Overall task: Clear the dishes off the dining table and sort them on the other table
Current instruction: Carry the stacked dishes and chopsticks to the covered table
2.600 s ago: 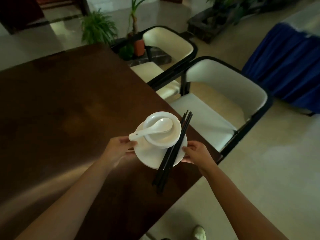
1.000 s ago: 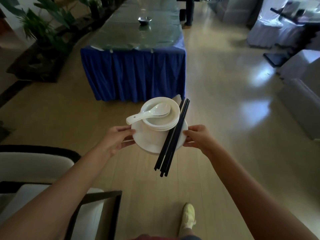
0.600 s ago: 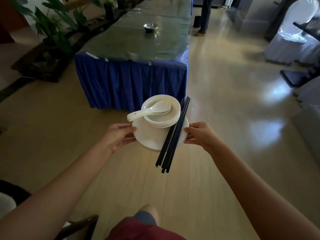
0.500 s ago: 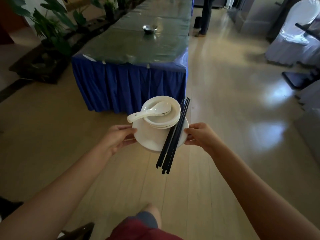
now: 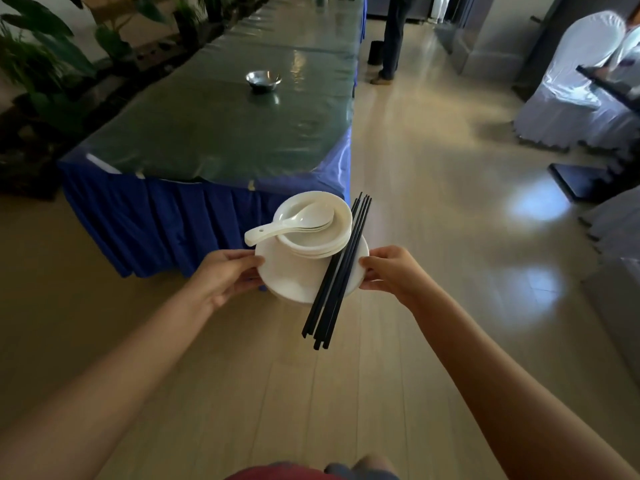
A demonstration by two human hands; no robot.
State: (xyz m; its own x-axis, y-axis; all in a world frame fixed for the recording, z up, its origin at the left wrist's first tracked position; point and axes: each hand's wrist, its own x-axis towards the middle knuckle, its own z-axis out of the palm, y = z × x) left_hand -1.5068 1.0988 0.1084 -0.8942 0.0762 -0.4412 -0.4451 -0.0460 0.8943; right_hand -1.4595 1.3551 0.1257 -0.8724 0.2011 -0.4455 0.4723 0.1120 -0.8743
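Observation:
I carry a stack of white plates [image 5: 294, 275] in front of me above the floor. My left hand [image 5: 225, 275] grips its left rim and my right hand [image 5: 388, 268] grips its right rim. On the plates sit stacked white bowls [image 5: 332, 233] with white spoons [image 5: 294, 220] lying in the top one, handles pointing left. Several black chopsticks [image 5: 341, 271] lie across the plates' right side, their ends sticking out toward me. Ahead stands a long table [image 5: 221, 133] with a green glossy top and blue skirt.
A metal bowl [image 5: 263, 79] sits on the long table. Potted plants [image 5: 45, 64] line its left side. A person's legs [image 5: 391, 39] stand by the table's far right edge. White-covered chairs [image 5: 571, 84] and a dark table are at the right. Open wooden floor lies between.
I have left the dark dining table and its chairs, turned, and walked toward the blue-skirted table, which is now much closer. Both hands keep the same hold on the stack.

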